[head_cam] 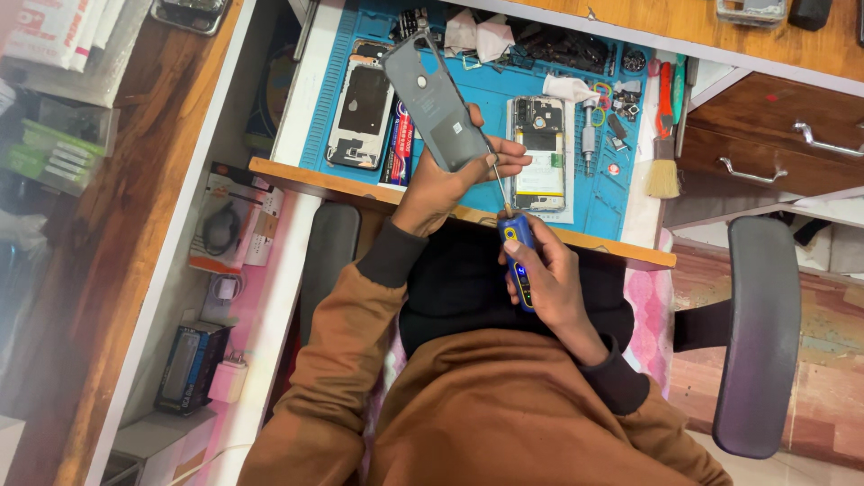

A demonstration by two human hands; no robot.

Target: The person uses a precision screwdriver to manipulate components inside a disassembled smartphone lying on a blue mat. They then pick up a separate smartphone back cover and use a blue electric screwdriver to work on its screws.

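Note:
My left hand holds a grey phone back cover tilted above the near edge of the blue work mat. My right hand grips a blue and yellow screwdriver over my lap, with its thin metal shaft reaching up to the lower edge of the cover beside my left fingers. On the mat lie an opened phone with its insides showing and a second phone frame with a dark panel.
A brush, a red-handled tool, white cloths and small parts sit on the mat. Wooden drawers stand at the right, a grey chair armrest beside me, boxes on the left shelf.

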